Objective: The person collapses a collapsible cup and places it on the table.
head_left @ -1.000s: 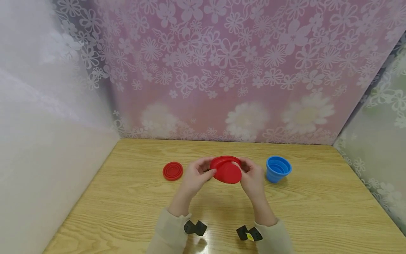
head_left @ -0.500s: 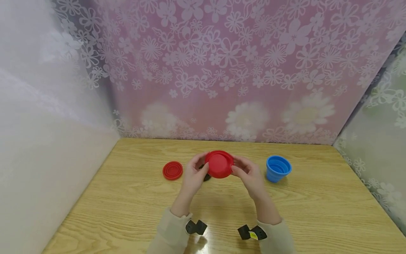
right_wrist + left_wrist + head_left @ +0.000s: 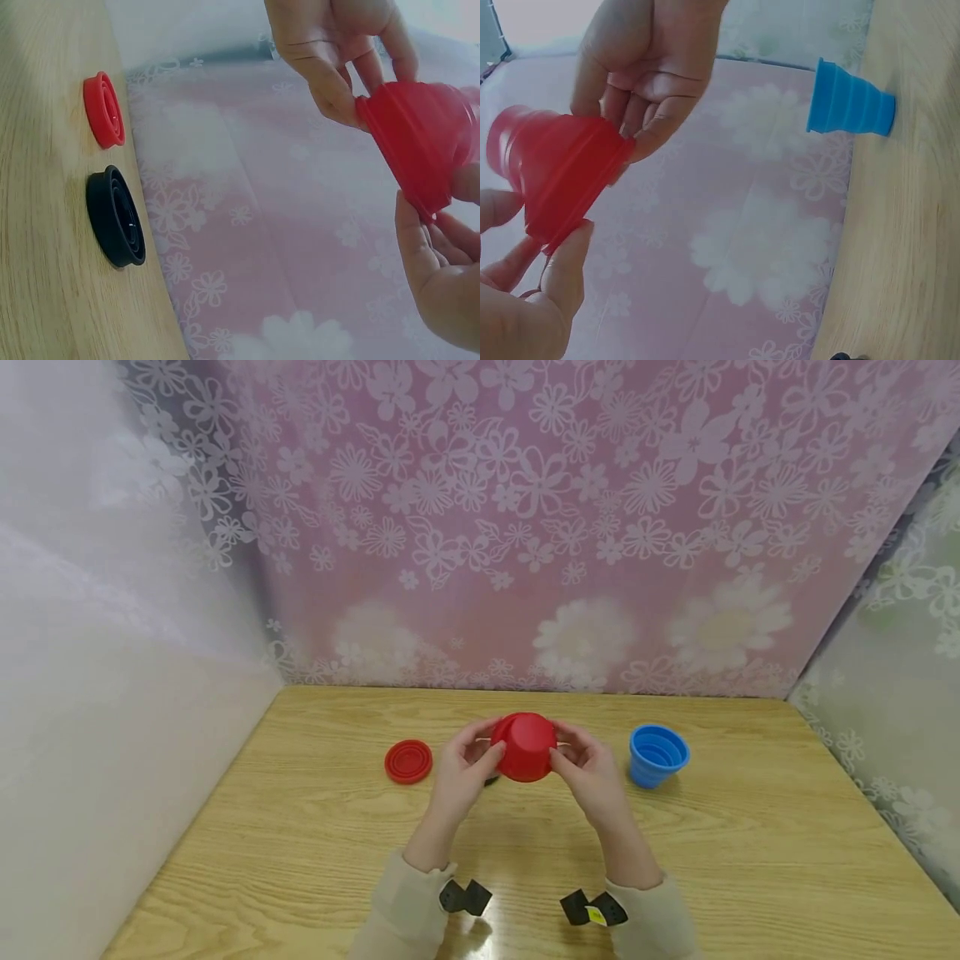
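Note:
A red collapsible silicone cup [image 3: 528,746] is held above the table, its base facing me. It looks partly extended; in the left wrist view the cup [image 3: 562,161] has a stepped, tapering wall. My left hand [image 3: 459,777] pinches its left side, thumb on the near wall and fingers behind. On the opposite side my right hand [image 3: 597,781] grips it the same way. The far fingers are partly hidden behind the cup. On the table to the right stands a blue collapsible cup [image 3: 657,757], extended and upright.
A flattened red collapsible cup [image 3: 408,762] lies on the wooden table [image 3: 300,827] at left. A black flattened one [image 3: 116,217] lies beside it, mostly hidden by my left hand in the head view. A flowered curtain [image 3: 480,527] hangs behind.
The held cup has moved slightly left and up from a second ago. Its base, skewed and then facing me flat, now stands out further. Both hands keep their hold.

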